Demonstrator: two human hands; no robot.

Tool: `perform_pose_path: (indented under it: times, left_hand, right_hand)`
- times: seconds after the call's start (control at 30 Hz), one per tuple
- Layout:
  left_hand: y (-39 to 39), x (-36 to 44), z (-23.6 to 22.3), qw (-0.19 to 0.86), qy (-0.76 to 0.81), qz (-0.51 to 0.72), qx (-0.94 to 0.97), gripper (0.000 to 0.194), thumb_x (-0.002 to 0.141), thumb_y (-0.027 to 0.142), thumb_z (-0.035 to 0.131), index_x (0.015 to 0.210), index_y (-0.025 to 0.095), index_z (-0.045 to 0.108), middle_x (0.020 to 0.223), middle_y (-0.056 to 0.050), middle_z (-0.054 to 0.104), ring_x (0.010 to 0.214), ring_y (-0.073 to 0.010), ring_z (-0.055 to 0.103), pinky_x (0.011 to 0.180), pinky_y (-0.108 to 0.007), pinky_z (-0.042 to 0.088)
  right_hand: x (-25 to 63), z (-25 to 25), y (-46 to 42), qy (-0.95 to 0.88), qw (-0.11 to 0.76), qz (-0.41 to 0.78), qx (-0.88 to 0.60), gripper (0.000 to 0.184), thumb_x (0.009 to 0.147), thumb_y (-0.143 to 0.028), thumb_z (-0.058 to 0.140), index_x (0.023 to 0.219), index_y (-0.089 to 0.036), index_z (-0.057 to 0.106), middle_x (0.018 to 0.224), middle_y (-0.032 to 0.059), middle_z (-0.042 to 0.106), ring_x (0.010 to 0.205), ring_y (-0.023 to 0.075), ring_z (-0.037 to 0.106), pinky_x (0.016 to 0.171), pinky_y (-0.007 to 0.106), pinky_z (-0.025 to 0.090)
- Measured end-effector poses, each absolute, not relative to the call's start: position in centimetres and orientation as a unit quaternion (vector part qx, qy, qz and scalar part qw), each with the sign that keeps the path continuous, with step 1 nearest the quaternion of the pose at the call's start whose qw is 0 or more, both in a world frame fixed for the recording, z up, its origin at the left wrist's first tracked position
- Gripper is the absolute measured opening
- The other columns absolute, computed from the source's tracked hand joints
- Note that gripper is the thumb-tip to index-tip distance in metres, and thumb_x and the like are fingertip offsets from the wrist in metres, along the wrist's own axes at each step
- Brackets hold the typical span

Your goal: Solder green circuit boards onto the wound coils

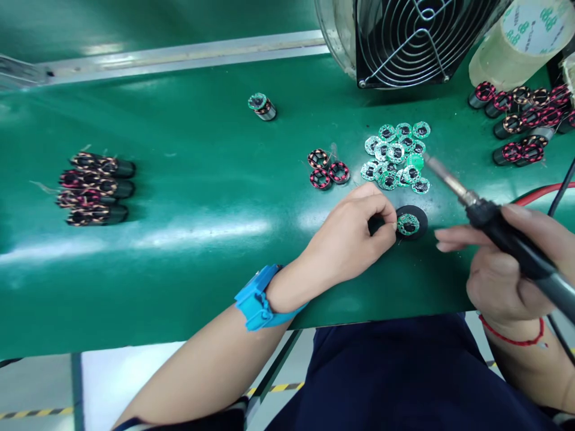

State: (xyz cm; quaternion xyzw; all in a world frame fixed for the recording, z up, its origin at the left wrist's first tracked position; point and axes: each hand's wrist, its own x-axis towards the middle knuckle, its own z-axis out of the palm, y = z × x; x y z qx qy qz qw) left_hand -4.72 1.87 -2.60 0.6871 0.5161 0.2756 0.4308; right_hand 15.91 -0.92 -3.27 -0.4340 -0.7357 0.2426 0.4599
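My right hand (503,281) holds a soldering iron (507,233) with its metal tip pointing up and left, above the table. My left hand (354,230) is closed in a pinch at the left edge of a round circuit board (408,224); what lies between thumb and finger is too small to make out. The board rests on a black round base (421,222). Just beyond it lies a loose pile of round green circuit boards (395,154). Three motor stators with copper and red windings (320,178) stand left of the pile.
A fan with a wire guard (417,42) stands at the back, beside a large roll of tape (516,48). More wound stators (530,117) sit at right and a stacked group (96,188) at left. One stator with a board on top (262,106) lies near the back.
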Motion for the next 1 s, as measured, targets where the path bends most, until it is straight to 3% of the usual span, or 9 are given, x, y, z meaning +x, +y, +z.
perform_pose_path:
  times: [0.1,0.23,0.4,0.67,0.87,1.0]
  left_hand:
    - [1.8,-4.7,-2.7,0.428,0.516,0.274,0.69,0.017,0.076,0.001,0.053,0.069,0.016,0.055,0.077,0.0,0.054,0.076,-0.0128,0.051,0.068,-0.026,0.04]
    - [1.8,-4.8,-2.9,0.426,0.511,0.284,0.691,0.019,0.077,0.001,0.052,0.066,0.016,0.05,0.075,0.0,0.051,0.077,-0.0129,0.051,0.068,-0.026,0.04]
    - [1.8,-4.7,-2.8,0.426,0.514,0.282,0.689,0.017,0.076,0.001,0.051,0.068,0.016,0.053,0.076,0.0,0.053,0.078,-0.0133,0.051,0.069,-0.027,0.041]
    - [1.7,-5.3,-2.3,0.393,0.545,0.256,0.695,0.017,0.077,0.001,0.051,0.07,0.016,0.054,0.076,0.0,0.053,0.076,-0.0139,0.05,0.068,-0.028,0.04]
    - [1.4,-5.8,-1.8,0.414,0.502,0.141,0.746,0.011,0.085,0.027,0.064,0.083,0.016,0.06,0.086,-0.003,0.058,0.084,-0.0188,0.054,0.074,-0.034,0.044]
    - [1.2,-5.7,-2.1,0.413,0.5,0.154,0.745,0.002,0.086,0.015,0.059,0.084,0.016,0.058,0.088,-0.003,0.057,0.087,-0.0186,0.054,0.077,-0.034,0.044]
  right_hand:
    - [14.7,-3.3,-0.1,-0.776,0.411,0.23,-0.42,0.05,0.09,-0.014,0.056,0.136,-0.032,0.049,0.102,0.0016,0.075,0.093,0.0229,0.071,0.08,0.042,0.059]
    - [14.2,-3.6,0.8,-0.85,0.281,0.234,-0.38,0.048,0.089,-0.015,0.057,0.135,-0.027,0.048,0.118,0.0064,0.069,0.11,0.0246,0.063,0.088,0.044,0.055]
    - [14.6,-4.1,1.2,-0.85,0.252,0.226,-0.403,0.045,0.092,-0.016,0.055,0.134,-0.027,0.046,0.115,0.0058,0.07,0.098,0.0218,0.066,0.082,0.04,0.056]
    - [15.6,-4.2,1.5,-0.851,0.237,0.26,-0.39,0.048,0.091,-0.018,0.057,0.136,-0.032,0.043,0.12,0.0041,0.068,0.107,0.0223,0.066,0.087,0.039,0.056]
    - [14.8,-4.1,1.3,-0.847,0.228,0.233,-0.42,0.032,0.092,-0.022,0.055,0.124,-0.027,0.051,0.107,0.0054,0.069,0.095,0.0228,0.065,0.079,0.039,0.055]
    - [13.9,-4.3,0.8,-0.84,0.252,0.174,-0.449,0.027,0.09,-0.027,0.058,0.117,-0.024,0.054,0.096,0.0065,0.065,0.084,0.0233,0.064,0.071,0.038,0.054]
